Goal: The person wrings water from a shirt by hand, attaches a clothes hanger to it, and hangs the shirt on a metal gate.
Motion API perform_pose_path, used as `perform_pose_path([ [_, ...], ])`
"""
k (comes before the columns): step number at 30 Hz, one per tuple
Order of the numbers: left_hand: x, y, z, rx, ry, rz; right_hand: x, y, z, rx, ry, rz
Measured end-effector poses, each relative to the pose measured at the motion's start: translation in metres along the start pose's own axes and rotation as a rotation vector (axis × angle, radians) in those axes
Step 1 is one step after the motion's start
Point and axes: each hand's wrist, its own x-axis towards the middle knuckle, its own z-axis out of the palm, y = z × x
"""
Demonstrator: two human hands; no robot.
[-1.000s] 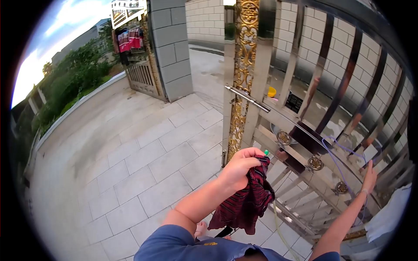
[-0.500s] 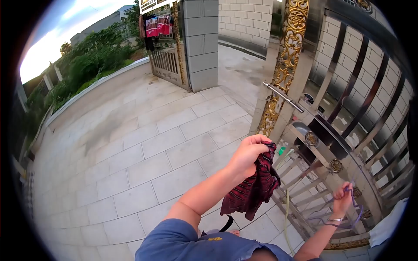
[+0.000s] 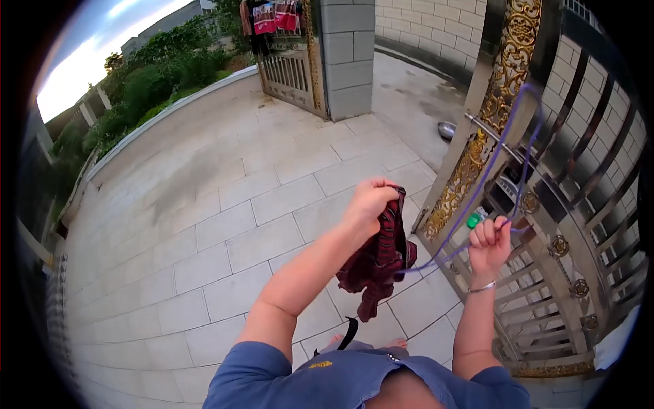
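Observation:
My left hand (image 3: 371,206) is closed on the top edge of a dark red garment (image 3: 378,262) with black stripes. The crumpled cloth hangs below the fingers, so its exact kind is unclear. To the right, my right hand (image 3: 489,240) is raised in a fist around the neck of a thin purple clothes hanger (image 3: 475,191). One end of the hanger points up toward the gate, and the other reaches the right side of the garment; whether it goes inside the cloth I cannot tell.
A metal gate (image 3: 560,245) with gold ornament and a protruding bolt (image 3: 485,127) stands close on my right. Behind it are a metal basin (image 3: 447,130) and a green object (image 3: 473,221). Pink and dark clothes (image 3: 275,18) hang on the far gate leaf beside a grey pillar (image 3: 347,65).
My right hand has risen and moved left, bringing the purple hanger up beside the garment. My left hand, with the garment, has shifted slightly left and up. The view has turned a little.

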Motion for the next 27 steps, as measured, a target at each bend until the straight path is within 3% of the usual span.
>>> perform_pose_path([
  [2, -0.005, 0.012, -0.010, 0.060, 0.099, 0.001, 0.008, 0.021, 0.019, 0.061, 0.068, -0.082],
  [4, -0.008, 0.020, -0.025, 0.117, 0.155, -0.004, 0.014, 0.040, 0.029, 0.023, 0.002, -0.131],
  [9, -0.006, 0.028, -0.072, 0.224, 0.158, -0.050, 0.030, 0.066, 0.057, 0.033, -0.004, -0.179],
  [17, -0.024, 0.054, -0.089, 0.371, 0.342, -0.008, 0.039, 0.140, 0.071, 0.059, 0.009, -0.047],
  [22, -0.027, 0.057, -0.098, 0.471, 0.316, 0.061, 0.022, 0.195, 0.068, -0.284, -0.024, -0.050],
  [26, -0.037, 0.069, -0.110, 0.448, 0.285, -0.001, 0.014, 0.206, 0.049, -0.599, -0.139, -0.050],
  [27, -0.040, 0.071, -0.115, 0.391, 0.261, 0.000, 0.016, 0.203, 0.037, -0.716, -0.300, -0.104],
])
